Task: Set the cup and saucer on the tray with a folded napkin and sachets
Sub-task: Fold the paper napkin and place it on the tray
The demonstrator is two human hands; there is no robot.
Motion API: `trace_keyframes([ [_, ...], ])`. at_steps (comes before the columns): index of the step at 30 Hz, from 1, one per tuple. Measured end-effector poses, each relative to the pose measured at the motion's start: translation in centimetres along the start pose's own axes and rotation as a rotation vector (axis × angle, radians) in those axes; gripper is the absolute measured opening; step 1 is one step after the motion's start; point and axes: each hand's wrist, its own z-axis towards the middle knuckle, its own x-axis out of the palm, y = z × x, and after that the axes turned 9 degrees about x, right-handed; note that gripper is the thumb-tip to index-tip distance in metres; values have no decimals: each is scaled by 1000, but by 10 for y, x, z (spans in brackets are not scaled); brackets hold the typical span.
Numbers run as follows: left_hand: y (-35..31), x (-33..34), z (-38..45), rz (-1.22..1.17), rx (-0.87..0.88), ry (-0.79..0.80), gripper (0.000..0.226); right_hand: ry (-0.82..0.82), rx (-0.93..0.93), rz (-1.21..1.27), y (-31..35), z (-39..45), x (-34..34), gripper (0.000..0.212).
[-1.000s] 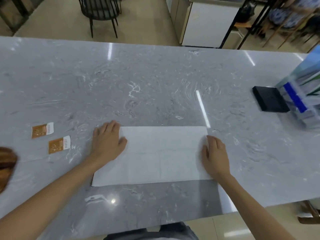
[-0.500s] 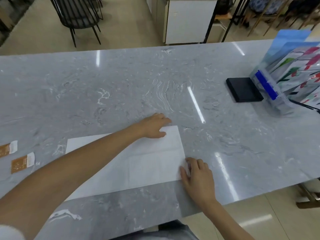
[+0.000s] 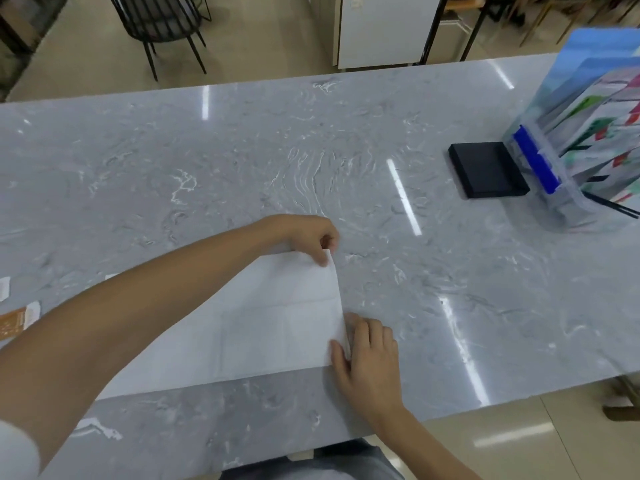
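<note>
Here a white paper napkin [image 3: 273, 320] lies flat on the grey marble-patterned counter [image 3: 242, 161], near the near edge and a little left of centre. The left hand [image 3: 304, 235] reaches across it to the far right corner and pinches that corner between thumb and fingertips, so the corner stands slightly lifted off the stone. The right hand [image 3: 369, 362] lies at the near right corner, thumb on top of the paper and fingers beside its right edge, which curls up a little; whether it grips or only presses, I cannot tell. At the far left edge of the view lie two small orange-and-white sachets [image 3: 17, 318], well apart from the napkin. On the right stand a flat black box [image 3: 486, 169] and, touching it, a clear plastic holder of colourful leaflets [image 3: 585, 140].
</note>
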Motion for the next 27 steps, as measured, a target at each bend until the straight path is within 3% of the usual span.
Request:
trace_keyframes([
  [3,3,-11,-11,-67,9,-64,18,54,3,32,2,14,-6,61],
  [5,9,-20,-26,-95,18,-170,19,176,15,17,5,43,-11,66],
  [6,14,-26,-36,-105,21,-236,17,256,10,1,9,62,-15,60],
  [9,33,-49,-74,-157,-16,-426,11,471,-17,114,32,133,-28,11],
  [12,55,-75,-119,-176,-121,-652,6,575,27,252,68,210,-42,16],
  [17,97,-107,-208,-68,-330,-935,3,395,-135,156,164,307,-57,4],
  [22,123,-111,-278,46,-396,-961,3,251,-289,43,252,313,-50,15],
  [27,120,-83,-333,89,-305,-944,12,163,-332,67,276,259,-50,13],
])
